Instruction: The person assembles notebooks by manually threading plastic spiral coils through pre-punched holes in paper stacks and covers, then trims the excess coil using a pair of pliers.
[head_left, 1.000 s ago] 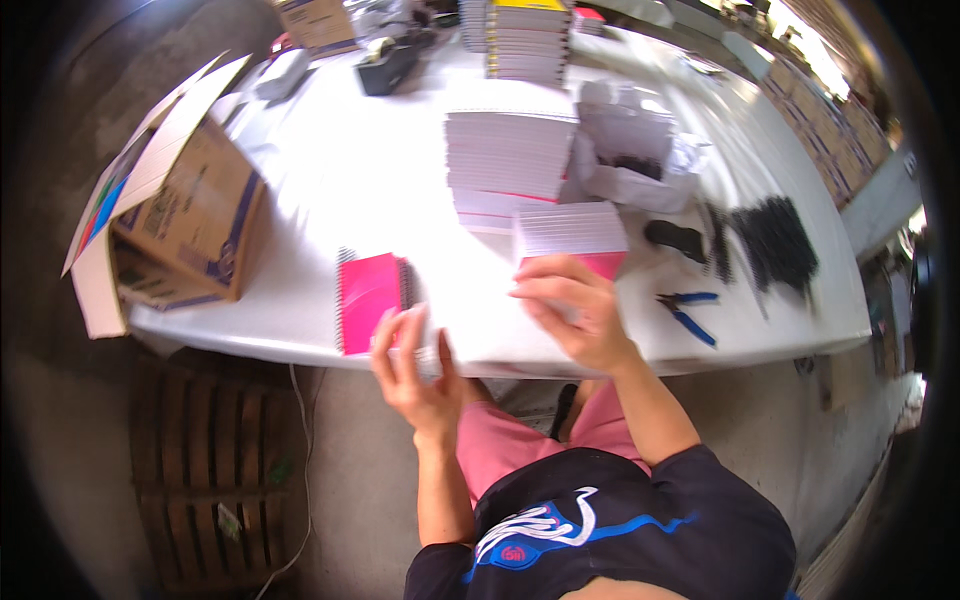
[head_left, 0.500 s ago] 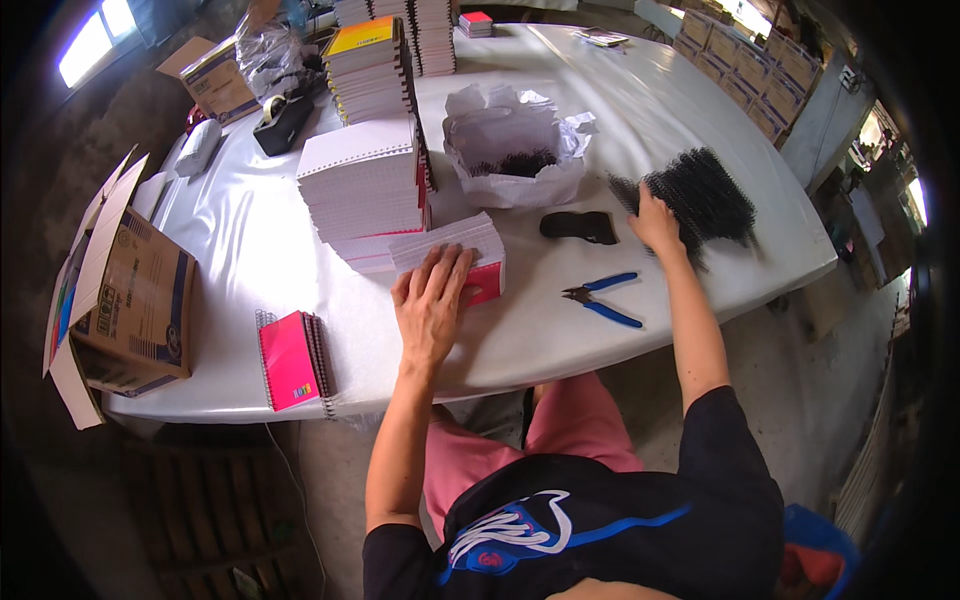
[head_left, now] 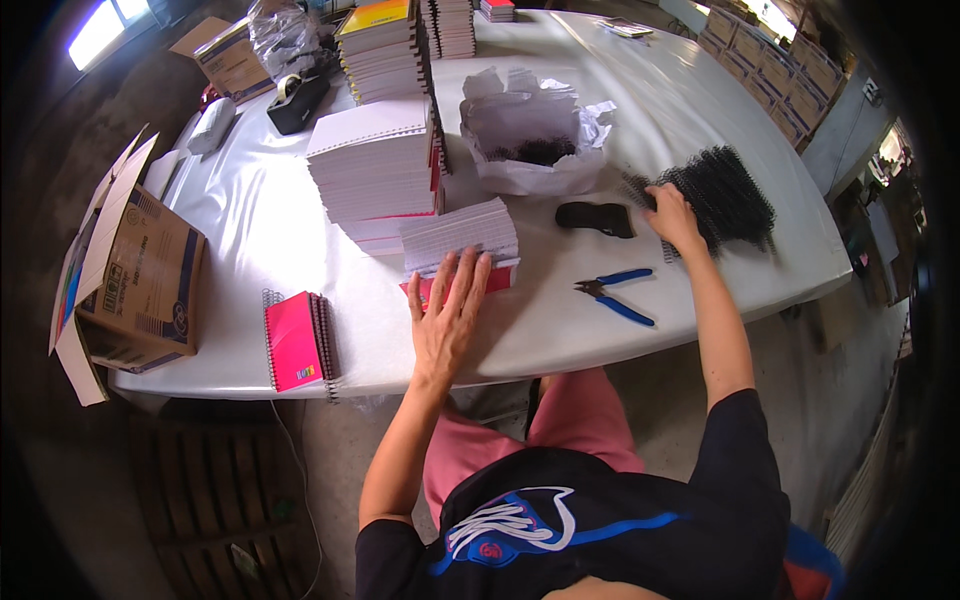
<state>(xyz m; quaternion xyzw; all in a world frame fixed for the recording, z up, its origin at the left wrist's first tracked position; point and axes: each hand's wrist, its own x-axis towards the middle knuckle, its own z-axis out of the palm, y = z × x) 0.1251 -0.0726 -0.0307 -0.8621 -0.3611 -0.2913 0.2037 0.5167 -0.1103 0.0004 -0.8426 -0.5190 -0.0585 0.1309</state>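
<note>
The surface (head_left: 545,335), covered with a glossy white sheet, carries everything here. At its left end stands a carton (head_left: 145,275), flaps open. Left of the middle rises a tall stack (head_left: 370,175) of white pages with holes along the edge; just behind it is a yellow-topped stack (head_left: 375,60). A crumpled white bag (head_left: 545,182) to their right is open at the top, dark coils inside. Farther right, a loose heap of black coils (head_left: 728,200) lies on the sheet.

The low stack (head_left: 460,232) sits in front of the tall one, its holed pages slightly tilted and red showing along the near side. The left hand (head_left: 448,315) rests on that near side, fingers spread and unclenched, thumb hidden. The right hand (head_left: 675,218) reaches the left edge of the heap, fingers bent; whether it grips a coil, I cannot tell.

Pink notebooks (head_left: 295,345) lie near the front edge, right of the carton. Blue-handled pliers (head_left: 622,278) lie open between the two hands, with a black pouch (head_left: 590,218) just beyond them.
</note>
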